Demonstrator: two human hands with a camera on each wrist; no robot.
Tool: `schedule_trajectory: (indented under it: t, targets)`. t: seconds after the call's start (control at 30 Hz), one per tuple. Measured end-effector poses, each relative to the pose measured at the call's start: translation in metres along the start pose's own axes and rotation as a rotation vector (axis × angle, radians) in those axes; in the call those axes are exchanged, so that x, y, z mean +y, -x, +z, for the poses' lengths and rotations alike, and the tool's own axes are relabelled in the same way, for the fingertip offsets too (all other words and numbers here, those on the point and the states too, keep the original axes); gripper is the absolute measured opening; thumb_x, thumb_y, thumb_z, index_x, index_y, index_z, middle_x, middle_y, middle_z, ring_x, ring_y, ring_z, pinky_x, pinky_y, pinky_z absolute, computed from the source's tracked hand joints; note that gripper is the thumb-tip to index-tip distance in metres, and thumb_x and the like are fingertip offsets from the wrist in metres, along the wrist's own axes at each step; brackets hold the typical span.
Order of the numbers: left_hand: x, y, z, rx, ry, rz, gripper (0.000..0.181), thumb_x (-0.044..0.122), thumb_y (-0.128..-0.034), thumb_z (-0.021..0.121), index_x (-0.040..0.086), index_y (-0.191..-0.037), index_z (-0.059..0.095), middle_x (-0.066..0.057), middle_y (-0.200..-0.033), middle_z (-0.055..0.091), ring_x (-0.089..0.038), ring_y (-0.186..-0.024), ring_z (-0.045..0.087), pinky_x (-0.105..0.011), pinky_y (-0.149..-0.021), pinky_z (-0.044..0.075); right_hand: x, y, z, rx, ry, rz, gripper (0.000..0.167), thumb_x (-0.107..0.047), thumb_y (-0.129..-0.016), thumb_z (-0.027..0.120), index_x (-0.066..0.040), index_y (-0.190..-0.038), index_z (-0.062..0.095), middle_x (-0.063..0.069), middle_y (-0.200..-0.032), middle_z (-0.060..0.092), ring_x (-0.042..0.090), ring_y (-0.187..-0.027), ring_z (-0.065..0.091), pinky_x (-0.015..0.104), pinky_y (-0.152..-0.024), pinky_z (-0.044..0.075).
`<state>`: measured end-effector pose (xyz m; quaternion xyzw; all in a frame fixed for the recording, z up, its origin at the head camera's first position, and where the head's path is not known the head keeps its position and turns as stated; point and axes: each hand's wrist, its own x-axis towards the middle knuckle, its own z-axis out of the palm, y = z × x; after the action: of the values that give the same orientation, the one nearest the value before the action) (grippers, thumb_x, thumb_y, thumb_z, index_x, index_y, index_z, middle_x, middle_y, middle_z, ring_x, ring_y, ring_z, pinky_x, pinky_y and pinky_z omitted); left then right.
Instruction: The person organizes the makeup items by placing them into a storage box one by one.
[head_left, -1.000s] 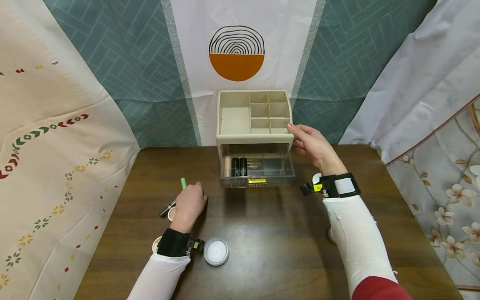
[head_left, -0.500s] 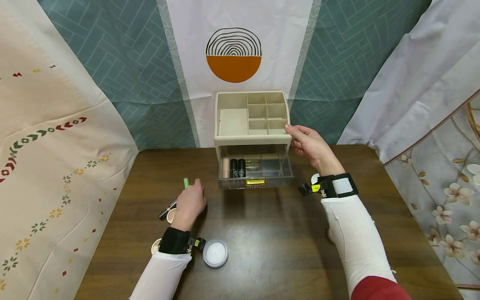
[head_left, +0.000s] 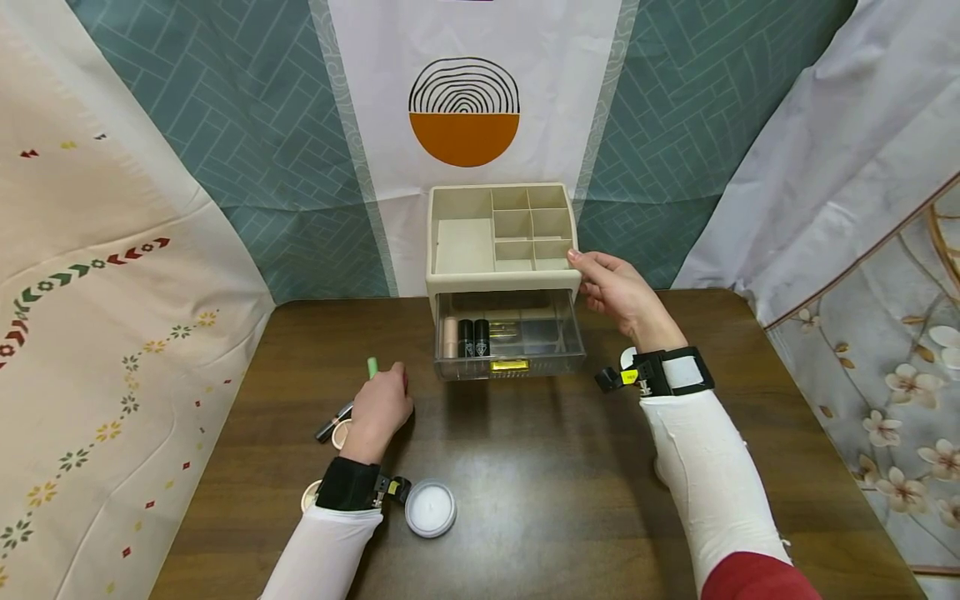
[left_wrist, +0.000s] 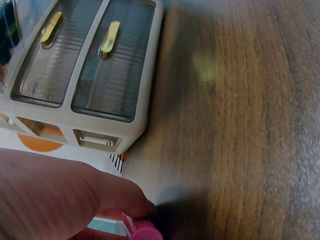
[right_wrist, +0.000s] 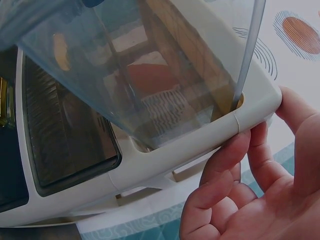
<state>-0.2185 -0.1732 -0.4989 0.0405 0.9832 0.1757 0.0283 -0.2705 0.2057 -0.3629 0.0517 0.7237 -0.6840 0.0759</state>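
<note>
A cream organizer stands at the back with its clear top drawer pulled out; a beige tube and two black tubes lie inside. My right hand grips the organizer's right edge, thumb on the top rim and other fingers curled by the side, as the right wrist view shows. My left hand is low over the table, left of the drawer. In the left wrist view, my left hand pinches a pink tube, partly hidden by fingers. A green item shows just beyond this hand.
On the wooden table, a round white jar stands right of my left wrist. A dark pen-like tube and round beige items lie by the left arm. Patterned cloths hang behind and beside the table.
The head view has shifted slightly. Both hands keep nearly the same places, the right on the organizer and the left low over the table; the drawer stays out.
</note>
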Motion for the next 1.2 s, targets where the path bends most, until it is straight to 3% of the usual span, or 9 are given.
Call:
schedule_trajectory:
  t: [0.27, 0.5, 0.7, 0.87, 0.97, 1.2]
  targets:
    - [-0.001, 0.0, -0.001, -0.005, 0.009, 0.014, 0.017, 0.002, -0.0893, 0.07, 0.001, -0.102, 0.06, -0.019, -0.079, 0.065, -0.041, -0.069, 0.069, -0.056, -0.057, 0.055, 0.0, 0.0, 0.0, 0.001, 0.005, 0.002, 0.049, -0.053, -0.101, 0.072, -0.011, -0.123, 0.063, -0.001, -0.102, 0.066, 0.008, -0.081, 0.058, 0.022, -0.068, 0.043]
    - [-0.004, -0.001, -0.003, -0.015, 0.024, 0.039, 0.03, 0.005, -0.0896, 0.074, -0.003, -0.117, 0.064, -0.021, -0.086, 0.069, -0.036, -0.068, 0.067, -0.053, -0.059, 0.056, 0.001, -0.001, 0.001, -0.006, -0.005, 0.0, 0.048, -0.052, -0.101, 0.072, -0.011, -0.123, 0.063, -0.002, -0.102, 0.066, 0.008, -0.081, 0.059, 0.023, -0.068, 0.043]
    - [-0.002, -0.002, -0.012, 0.021, 0.123, 0.073, 0.039, 0.009, -0.0898, 0.074, -0.003, -0.126, 0.063, -0.015, -0.087, 0.065, -0.03, -0.07, 0.06, -0.048, -0.063, 0.054, 0.001, -0.002, 0.0, -0.002, -0.026, 0.004, 0.046, -0.051, -0.101, 0.072, -0.011, -0.122, 0.064, -0.002, -0.1, 0.067, 0.007, -0.078, 0.059, 0.022, -0.067, 0.043]
    - [0.003, 0.001, -0.04, 0.066, 0.31, 0.064, 0.052, 0.014, -0.0929, 0.072, -0.001, -0.141, 0.058, -0.016, -0.092, 0.068, -0.026, -0.073, 0.061, -0.042, -0.063, 0.054, 0.0, -0.002, 0.001, -0.007, -0.052, 0.002, 0.042, -0.048, -0.101, 0.073, -0.011, -0.119, 0.064, -0.003, -0.095, 0.067, 0.006, -0.075, 0.058, 0.022, -0.065, 0.043]
    - [0.009, 0.006, -0.065, 0.117, 0.415, 0.058, 0.053, 0.015, -0.0951, 0.07, 0.001, -0.144, 0.054, -0.013, -0.087, 0.065, -0.023, -0.067, 0.058, -0.035, -0.057, 0.05, 0.0, -0.002, 0.001, -0.005, -0.053, 0.001, 0.04, -0.048, -0.102, 0.073, -0.012, -0.117, 0.065, -0.003, -0.095, 0.067, 0.006, -0.075, 0.058, 0.021, -0.065, 0.044]
    - [0.029, 0.02, -0.122, 0.246, 0.649, 0.113, 0.051, 0.013, -0.0989, 0.071, 0.007, -0.146, 0.051, -0.014, -0.092, 0.069, -0.023, -0.065, 0.071, -0.029, -0.059, 0.059, 0.0, -0.001, 0.001, -0.004, -0.038, 0.005, 0.039, -0.048, -0.102, 0.071, -0.013, -0.117, 0.065, -0.004, -0.095, 0.067, 0.006, -0.076, 0.058, 0.021, -0.067, 0.044]
